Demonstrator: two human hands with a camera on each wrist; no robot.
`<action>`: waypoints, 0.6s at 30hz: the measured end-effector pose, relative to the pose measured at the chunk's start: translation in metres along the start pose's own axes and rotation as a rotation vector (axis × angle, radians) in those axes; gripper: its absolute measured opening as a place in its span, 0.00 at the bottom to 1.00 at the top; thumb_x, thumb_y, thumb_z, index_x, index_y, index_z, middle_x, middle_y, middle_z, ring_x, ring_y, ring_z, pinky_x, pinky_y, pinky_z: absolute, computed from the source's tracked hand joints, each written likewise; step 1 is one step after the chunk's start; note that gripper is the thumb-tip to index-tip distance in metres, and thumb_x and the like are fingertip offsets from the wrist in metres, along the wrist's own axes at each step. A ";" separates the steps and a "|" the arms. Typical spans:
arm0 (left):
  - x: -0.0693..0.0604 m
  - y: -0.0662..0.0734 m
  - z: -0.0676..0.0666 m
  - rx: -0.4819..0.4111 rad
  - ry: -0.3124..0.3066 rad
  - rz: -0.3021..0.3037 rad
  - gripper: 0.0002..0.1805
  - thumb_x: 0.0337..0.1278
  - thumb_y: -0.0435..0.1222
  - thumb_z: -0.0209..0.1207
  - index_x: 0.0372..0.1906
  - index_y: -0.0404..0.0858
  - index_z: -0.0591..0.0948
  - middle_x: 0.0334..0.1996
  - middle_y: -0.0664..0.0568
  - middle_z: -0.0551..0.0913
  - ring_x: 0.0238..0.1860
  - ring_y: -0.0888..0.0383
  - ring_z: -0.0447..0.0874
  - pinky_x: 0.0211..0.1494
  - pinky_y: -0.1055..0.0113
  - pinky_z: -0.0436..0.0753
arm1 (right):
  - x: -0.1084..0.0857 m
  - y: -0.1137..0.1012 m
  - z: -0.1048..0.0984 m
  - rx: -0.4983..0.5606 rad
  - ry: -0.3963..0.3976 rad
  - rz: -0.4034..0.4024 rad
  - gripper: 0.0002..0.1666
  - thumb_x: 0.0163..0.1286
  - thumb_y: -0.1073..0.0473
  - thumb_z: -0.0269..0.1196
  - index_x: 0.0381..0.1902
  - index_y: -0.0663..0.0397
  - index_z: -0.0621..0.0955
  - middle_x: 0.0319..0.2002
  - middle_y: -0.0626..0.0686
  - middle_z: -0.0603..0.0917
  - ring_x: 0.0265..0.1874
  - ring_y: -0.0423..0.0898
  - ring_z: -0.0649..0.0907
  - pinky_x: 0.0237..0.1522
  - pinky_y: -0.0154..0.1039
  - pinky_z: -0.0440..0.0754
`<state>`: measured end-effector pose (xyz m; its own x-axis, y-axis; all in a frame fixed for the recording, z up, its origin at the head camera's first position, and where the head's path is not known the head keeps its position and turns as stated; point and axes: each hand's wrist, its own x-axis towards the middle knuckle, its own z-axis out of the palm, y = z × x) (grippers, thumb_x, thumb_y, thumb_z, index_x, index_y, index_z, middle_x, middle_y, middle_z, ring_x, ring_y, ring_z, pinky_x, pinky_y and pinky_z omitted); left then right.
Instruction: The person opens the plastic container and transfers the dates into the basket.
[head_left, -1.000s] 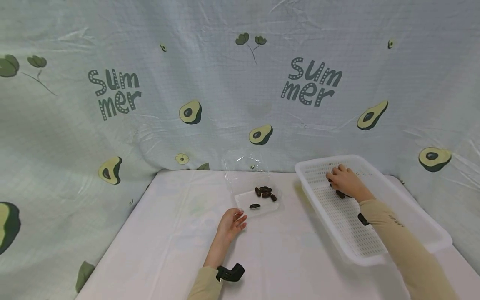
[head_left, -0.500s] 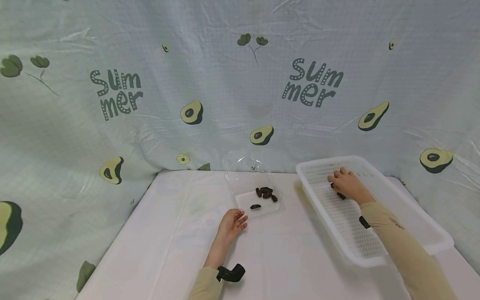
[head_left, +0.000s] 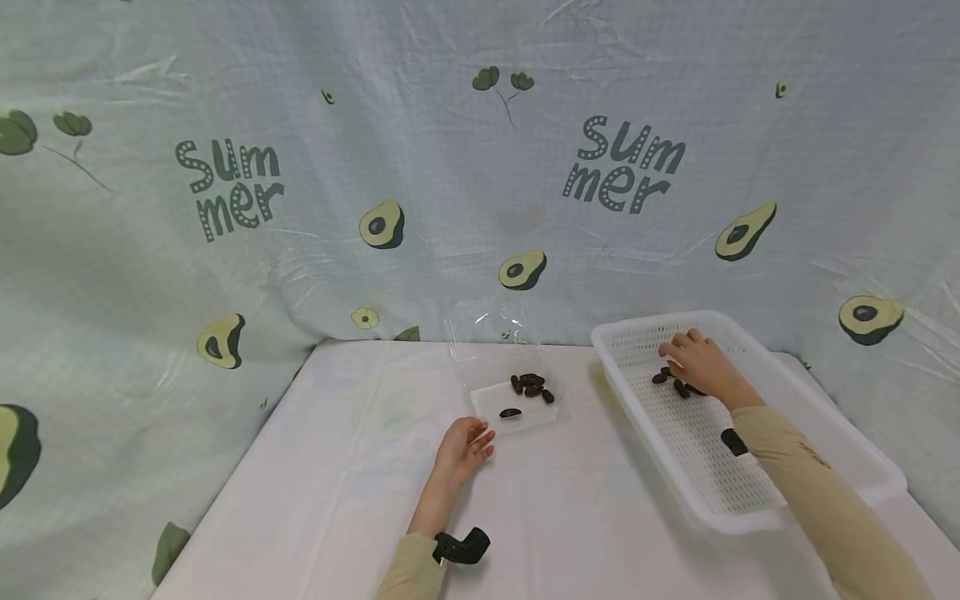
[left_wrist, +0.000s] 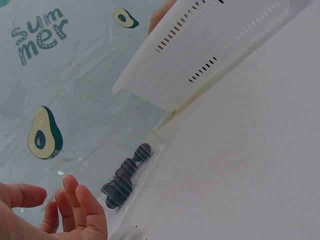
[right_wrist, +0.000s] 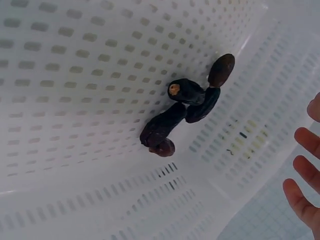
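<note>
A clear plastic box (head_left: 487, 400) with a raised transparent lid stands on the table, several dark dates (head_left: 532, 390) inside. My left hand (head_left: 459, 448) is at its near left corner, fingers loosely bent; in the left wrist view the fingers (left_wrist: 92, 207) surround no date, and whether they touch the box I cannot tell. My right hand (head_left: 703, 367) is over the white perforated basket (head_left: 660, 433), above several dates (head_left: 680, 388). In the right wrist view its spread fingers (right_wrist: 306, 175) hold nothing, apart from the dark dates (right_wrist: 162, 125) on the basket's floor.
The white-covered table (head_left: 360, 467) runs up to a hanging sheet (head_left: 450, 167) printed with avocados and lettering. The basket stands right of the clear box with a gap between them. Its raised walls surround my right hand. Dark bands are on both wrists.
My right hand has shifted slightly right and lifted off the dates, so more of them show in the basket. The left hand and the clear box have stayed put.
</note>
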<state>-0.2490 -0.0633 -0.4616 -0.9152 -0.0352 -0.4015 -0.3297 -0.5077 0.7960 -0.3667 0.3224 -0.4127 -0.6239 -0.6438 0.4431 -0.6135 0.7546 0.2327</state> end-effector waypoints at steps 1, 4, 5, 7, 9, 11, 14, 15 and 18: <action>-0.001 0.000 0.000 0.001 -0.002 0.002 0.09 0.57 0.32 0.44 0.42 0.34 0.64 0.27 0.54 0.70 0.30 0.61 0.75 0.33 0.70 0.75 | 0.001 0.000 -0.001 0.004 0.006 0.000 0.13 0.49 0.67 0.66 0.33 0.53 0.77 0.28 0.54 0.75 0.29 0.53 0.72 0.21 0.46 0.71; -0.002 0.001 0.000 0.007 -0.005 0.007 0.09 0.57 0.32 0.45 0.42 0.34 0.64 0.27 0.55 0.70 0.29 0.61 0.75 0.33 0.70 0.75 | 0.005 -0.003 -0.006 0.028 0.025 0.004 0.13 0.49 0.67 0.66 0.34 0.53 0.77 0.29 0.54 0.75 0.30 0.52 0.71 0.22 0.46 0.70; -0.002 0.001 0.000 0.009 -0.005 0.005 0.09 0.57 0.32 0.45 0.42 0.34 0.64 0.27 0.55 0.70 0.30 0.61 0.75 0.33 0.70 0.75 | 0.006 -0.004 -0.009 0.037 0.036 0.002 0.13 0.48 0.67 0.66 0.34 0.54 0.77 0.29 0.54 0.76 0.30 0.52 0.71 0.22 0.46 0.70; -0.002 0.001 0.000 0.012 -0.004 0.005 0.08 0.56 0.31 0.45 0.41 0.35 0.64 0.27 0.54 0.70 0.29 0.61 0.75 0.33 0.70 0.75 | 0.009 -0.007 -0.014 0.063 0.059 -0.003 0.14 0.48 0.68 0.67 0.34 0.54 0.78 0.29 0.53 0.76 0.30 0.52 0.71 0.24 0.46 0.70; -0.002 0.001 0.000 0.018 -0.001 0.007 0.07 0.56 0.31 0.45 0.40 0.35 0.64 0.28 0.54 0.70 0.29 0.61 0.75 0.33 0.70 0.75 | 0.013 -0.012 -0.021 0.085 0.090 -0.021 0.15 0.47 0.68 0.67 0.35 0.54 0.78 0.30 0.53 0.76 0.30 0.51 0.71 0.24 0.46 0.70; -0.002 0.001 0.000 0.027 0.003 0.012 0.06 0.56 0.31 0.45 0.39 0.36 0.64 0.28 0.54 0.70 0.29 0.61 0.75 0.33 0.70 0.75 | 0.018 -0.016 -0.028 0.108 0.118 -0.047 0.17 0.45 0.69 0.68 0.35 0.54 0.78 0.31 0.53 0.77 0.31 0.51 0.72 0.25 0.45 0.70; -0.002 0.000 -0.001 0.041 0.009 0.028 0.03 0.57 0.31 0.45 0.36 0.37 0.65 0.28 0.54 0.70 0.29 0.61 0.75 0.32 0.70 0.75 | 0.027 -0.025 -0.038 0.127 0.152 -0.094 0.19 0.43 0.70 0.69 0.36 0.54 0.78 0.31 0.53 0.77 0.31 0.51 0.72 0.25 0.44 0.69; -0.002 0.000 -0.001 0.044 0.010 0.032 0.03 0.57 0.31 0.45 0.35 0.37 0.66 0.28 0.54 0.70 0.29 0.61 0.75 0.32 0.70 0.75 | 0.031 -0.028 -0.042 0.134 0.159 -0.107 0.19 0.43 0.70 0.69 0.36 0.54 0.78 0.31 0.53 0.77 0.31 0.51 0.72 0.26 0.43 0.69; -0.002 -0.001 -0.001 0.057 0.016 0.043 0.02 0.57 0.31 0.46 0.34 0.37 0.66 0.28 0.54 0.70 0.29 0.61 0.75 0.31 0.70 0.75 | 0.041 -0.038 -0.049 0.134 0.161 -0.127 0.18 0.44 0.69 0.68 0.36 0.54 0.78 0.32 0.53 0.78 0.32 0.51 0.72 0.28 0.43 0.71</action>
<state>-0.2467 -0.0639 -0.4625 -0.9251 -0.0698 -0.3732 -0.3034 -0.4552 0.8371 -0.3449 0.2733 -0.3608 -0.4591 -0.6959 0.5522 -0.7477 0.6383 0.1827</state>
